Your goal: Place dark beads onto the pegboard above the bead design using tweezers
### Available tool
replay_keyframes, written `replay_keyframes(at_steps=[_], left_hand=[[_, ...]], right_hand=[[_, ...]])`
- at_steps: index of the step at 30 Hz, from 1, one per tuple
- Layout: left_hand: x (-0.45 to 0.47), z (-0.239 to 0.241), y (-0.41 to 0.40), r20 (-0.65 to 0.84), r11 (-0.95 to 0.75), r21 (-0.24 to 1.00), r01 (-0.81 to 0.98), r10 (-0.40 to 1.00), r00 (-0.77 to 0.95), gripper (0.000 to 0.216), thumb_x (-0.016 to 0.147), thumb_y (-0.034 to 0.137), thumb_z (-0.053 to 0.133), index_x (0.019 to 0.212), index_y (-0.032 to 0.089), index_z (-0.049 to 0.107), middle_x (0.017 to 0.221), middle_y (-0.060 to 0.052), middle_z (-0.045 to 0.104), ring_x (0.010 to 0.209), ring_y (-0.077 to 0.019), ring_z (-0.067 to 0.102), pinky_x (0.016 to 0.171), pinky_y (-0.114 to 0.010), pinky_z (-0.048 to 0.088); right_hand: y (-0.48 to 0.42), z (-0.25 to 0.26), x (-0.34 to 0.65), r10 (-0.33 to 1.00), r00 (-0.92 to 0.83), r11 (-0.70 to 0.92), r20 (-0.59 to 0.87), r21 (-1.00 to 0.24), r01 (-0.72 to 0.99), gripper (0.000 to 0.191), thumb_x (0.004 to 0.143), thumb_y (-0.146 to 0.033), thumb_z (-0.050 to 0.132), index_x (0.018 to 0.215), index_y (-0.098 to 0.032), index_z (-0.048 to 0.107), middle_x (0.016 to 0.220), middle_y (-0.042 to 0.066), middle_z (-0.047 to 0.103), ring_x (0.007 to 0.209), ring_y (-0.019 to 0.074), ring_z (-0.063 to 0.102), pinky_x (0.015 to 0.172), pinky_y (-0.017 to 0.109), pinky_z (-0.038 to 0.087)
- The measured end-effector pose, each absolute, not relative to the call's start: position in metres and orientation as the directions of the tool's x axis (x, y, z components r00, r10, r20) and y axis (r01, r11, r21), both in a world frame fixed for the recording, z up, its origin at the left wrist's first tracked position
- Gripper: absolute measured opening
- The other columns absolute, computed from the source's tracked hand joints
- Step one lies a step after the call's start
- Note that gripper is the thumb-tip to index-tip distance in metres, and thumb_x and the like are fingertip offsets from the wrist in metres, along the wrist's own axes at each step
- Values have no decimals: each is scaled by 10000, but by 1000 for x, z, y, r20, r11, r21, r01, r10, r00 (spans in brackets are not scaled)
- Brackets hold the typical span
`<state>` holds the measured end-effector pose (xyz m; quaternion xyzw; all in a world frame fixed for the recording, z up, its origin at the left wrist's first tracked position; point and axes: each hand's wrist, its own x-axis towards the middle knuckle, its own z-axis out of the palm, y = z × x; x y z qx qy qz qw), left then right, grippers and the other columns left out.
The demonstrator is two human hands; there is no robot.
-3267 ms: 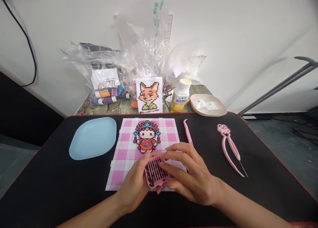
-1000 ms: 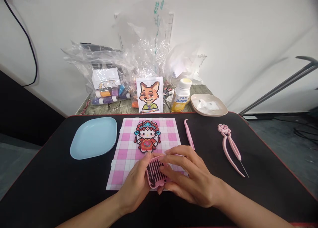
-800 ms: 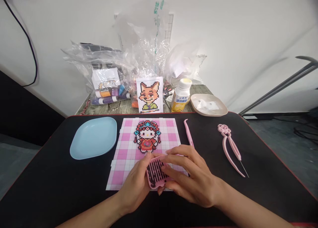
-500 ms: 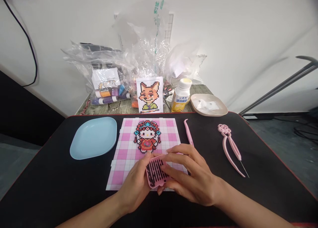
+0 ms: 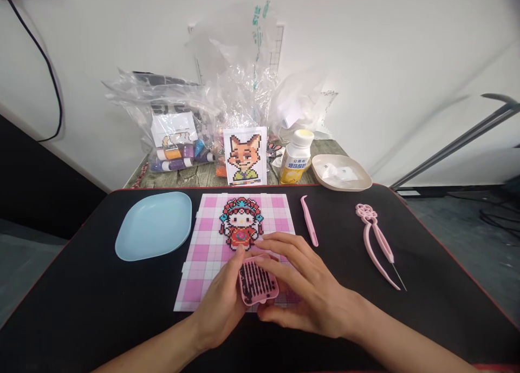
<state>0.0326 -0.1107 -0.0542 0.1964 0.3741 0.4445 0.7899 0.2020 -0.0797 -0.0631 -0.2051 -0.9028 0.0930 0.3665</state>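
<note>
A small pink ridged tray [image 5: 262, 295] holds black fuse beads, many lined up in its grooves and some loose at the left side. My left hand [image 5: 221, 302] grips this bead tray from the left, thumb along its side. Over the tray's right side is my right hand [image 5: 312, 286], its fingers stretched out and apart. One fingertip is at the far rim and the thumb is near the close right corner; firm contact is hard to see. Beneath lies a pink-and-white checked pegboard [image 5: 190, 289] bearing a bead figure [image 5: 241, 224] in a red outfit and headdress.
Right of the board lie a pink curved-tip tool [image 5: 309, 221] and pink flower-handled tweezers [image 5: 377, 237] with a needle tip. A blue plate [image 5: 154, 227] sits left. Behind stand a fox pattern card [image 5: 245, 156], a white bottle [image 5: 297, 156], a beige dish [image 5: 342, 172] and bagged bead tubes [image 5: 179, 156].
My right hand's fingers have shifted off the beads toward the tray's far edge, showing more of the grooves. The tray remains in my left hand in nearly the same place.
</note>
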Motion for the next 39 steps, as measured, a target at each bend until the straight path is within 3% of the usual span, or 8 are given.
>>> replay_keyframes(at_steps=[9, 13, 16, 20, 25, 32, 35, 39], left_hand=[[33, -54, -113, -350, 481, 695, -534, 875, 334, 385, 854, 492, 571, 687, 162, 680, 618, -11, 644, 625, -142, 579, 565, -220, 429], [32, -51, -115, -459, 559, 727, -398, 827, 324, 406, 808, 529, 588, 639, 162, 621, 508, 8, 583, 430, -88, 484, 374, -161, 287], [33, -49, -116, -513, 616, 716, -328, 783, 351, 389, 791, 554, 558, 725, 174, 609, 519, -11, 618, 365, -66, 424, 325, -135, 193], [33, -50, -118, -445, 624, 716, -313, 753, 484, 394, 816, 546, 491, 772, 168, 597, 545, -56, 665, 316, -45, 365, 294, -136, 133], [34, -52, -124, -411, 631, 721, -285, 721, 557, 373, 852, 488, 438, 749, 165, 593, 552, -61, 668, 293, -45, 355, 257, -128, 142], [37, -56, -127, -341, 603, 740, -299, 719, 606, 302, 853, 425, 447, 801, 159, 580, 632, -113, 723, 260, -54, 379, 223, -134, 214], [35, -58, -124, -327, 569, 750, -337, 762, 559, 320, 867, 434, 430, 822, 156, 582, 655, -90, 709, 278, -55, 403, 229, -131, 246], [32, -57, -118, -325, 535, 755, -379, 807, 492, 387, 912, 456, 357, 877, 149, 591, 616, -47, 662, 299, -62, 425, 243, -127, 271]], right_hand=[[-82, -66, 199, 445, -618, 894, 648, -364, 262, 634, 854, -406, 625, 1355, -106, 378, 1128, 151, 641, 1110, 235, 557, 915, 410, 499], [-80, -64, 199, 408, -636, 911, 655, -341, 233, 710, 803, -523, 648, 1313, -90, 410, 1112, 148, 639, 1096, 234, 564, 917, 401, 498], [-66, -63, 209, 410, -575, 912, 708, -305, 274, 568, 858, -543, 565, 1220, -110, 503, 1070, 129, 645, 1029, 218, 596, 869, 384, 520], [-34, -71, 237, 585, -363, 715, 725, -250, 653, 214, 965, -224, 435, 1066, -183, 619, 1038, 97, 643, 957, 206, 610, 772, 369, 523], [-13, -88, 258, 817, -244, 357, 523, -126, 926, 224, 912, -367, 529, 956, -183, 650, 872, 103, 648, 795, 247, 614, 580, 337, 470], [-18, -83, 252, 990, -44, 64, 135, -144, 988, 198, 843, -228, 543, 1027, -157, 552, 817, 67, 648, 762, 212, 631, 556, 269, 369], [-20, -81, 250, 990, -10, 31, 142, -147, 989, 258, 825, -181, 505, 1073, -116, 526, 821, 92, 639, 787, 234, 625, 565, 279, 372], [-21, -84, 247, 941, -35, 123, 335, -245, 962, 352, 826, -166, 429, 1167, -98, 484, 911, 131, 593, 806, 251, 607, 571, 304, 411]])
